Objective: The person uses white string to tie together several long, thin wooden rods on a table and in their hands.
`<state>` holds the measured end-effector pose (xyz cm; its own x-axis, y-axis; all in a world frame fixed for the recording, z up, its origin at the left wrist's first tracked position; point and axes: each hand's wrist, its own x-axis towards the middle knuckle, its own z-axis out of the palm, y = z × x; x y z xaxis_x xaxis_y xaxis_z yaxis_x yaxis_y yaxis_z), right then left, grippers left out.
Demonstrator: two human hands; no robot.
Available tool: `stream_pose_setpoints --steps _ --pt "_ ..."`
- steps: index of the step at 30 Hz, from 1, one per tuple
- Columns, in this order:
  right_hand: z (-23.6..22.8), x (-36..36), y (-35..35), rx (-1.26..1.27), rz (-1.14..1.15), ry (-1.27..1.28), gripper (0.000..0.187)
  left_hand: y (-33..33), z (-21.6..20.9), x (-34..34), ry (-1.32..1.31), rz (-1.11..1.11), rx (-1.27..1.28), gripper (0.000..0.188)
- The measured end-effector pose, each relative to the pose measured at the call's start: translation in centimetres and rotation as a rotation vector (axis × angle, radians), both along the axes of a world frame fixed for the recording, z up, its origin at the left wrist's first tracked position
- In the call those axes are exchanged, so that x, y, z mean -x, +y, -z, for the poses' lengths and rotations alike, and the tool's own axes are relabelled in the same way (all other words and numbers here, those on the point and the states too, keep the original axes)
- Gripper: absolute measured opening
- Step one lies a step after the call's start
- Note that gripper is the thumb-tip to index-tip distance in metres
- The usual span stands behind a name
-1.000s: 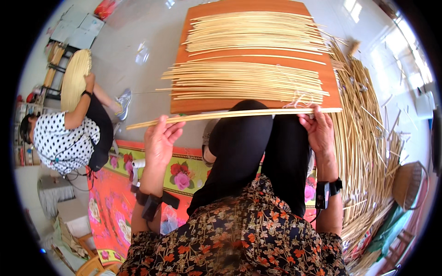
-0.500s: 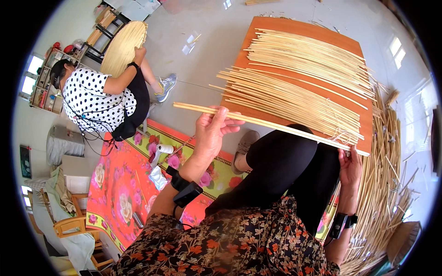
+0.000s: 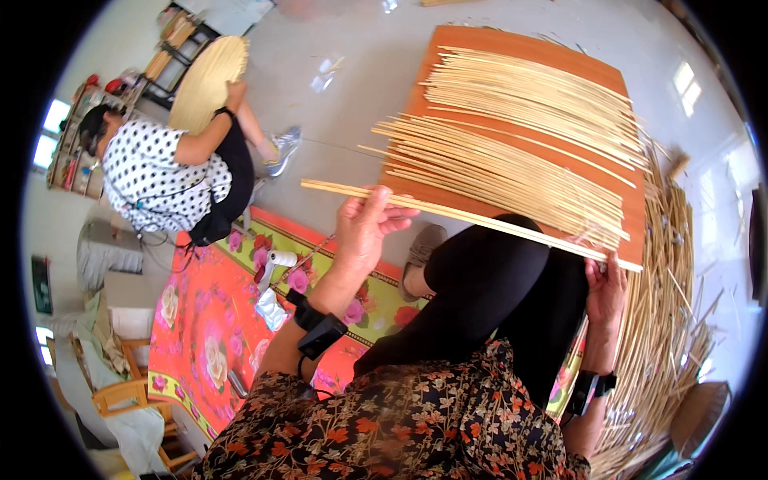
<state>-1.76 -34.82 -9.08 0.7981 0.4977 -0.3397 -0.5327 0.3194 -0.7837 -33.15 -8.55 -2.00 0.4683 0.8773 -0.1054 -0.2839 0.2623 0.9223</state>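
Observation:
My left hand [image 3: 366, 228] pinches a long, thin bundle of pale stalks [image 3: 472, 218], about two side by side, near its left part. Its far left end sticks out past my thumb. My right hand [image 3: 606, 290] grips the same stalks close to their right end, fingers closed round them. They stretch above my knees, sloping down to the right. Just beyond them is an orange-brown board [image 3: 408, 172] bearing two rows of similar stalks, a farther row [image 3: 528, 96] and a nearer row [image 3: 504, 168]. Thin pale string [image 3: 592, 234] lies loosely at the nearer row's right end.
A large heap of stalks [image 3: 660, 320] covers the floor at right. To the left, a seated person [image 3: 172, 168] holds a round woven straw panel [image 3: 210, 84]. A flowered red mat [image 3: 200, 336] carries a white thread spool [image 3: 282, 258]. A wooden chair [image 3: 128, 396] stands lower left.
The stalks stay in both hands, almost still; their left ends look closer together. The surroundings have shifted slightly left in view.

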Motion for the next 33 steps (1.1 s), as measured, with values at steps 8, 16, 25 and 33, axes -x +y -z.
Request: stream_pose_setpoints --steps 8,16,25,33 --pt "-0.5 0.4 0.5 -0.021 -0.009 -0.033 0.021 0.3 0.4 0.8 -0.005 0.036 0.091 0.019" --pt "-2.4 1.1 0.2 -0.085 0.046 0.028 0.023 -1.2 -1.4 -0.3 0.293 0.270 0.087 0.025" --pt "-5.0 2.9 0.2 -0.159 0.015 0.066 0.019 -7.1 -8.0 -11.2 0.433 0.339 -1.805 0.036" --pt "-6.9 3.8 0.2 -0.202 0.009 0.027 0.023 -8.3 -6.4 -16.4 0.599 0.554 -1.977 0.046"
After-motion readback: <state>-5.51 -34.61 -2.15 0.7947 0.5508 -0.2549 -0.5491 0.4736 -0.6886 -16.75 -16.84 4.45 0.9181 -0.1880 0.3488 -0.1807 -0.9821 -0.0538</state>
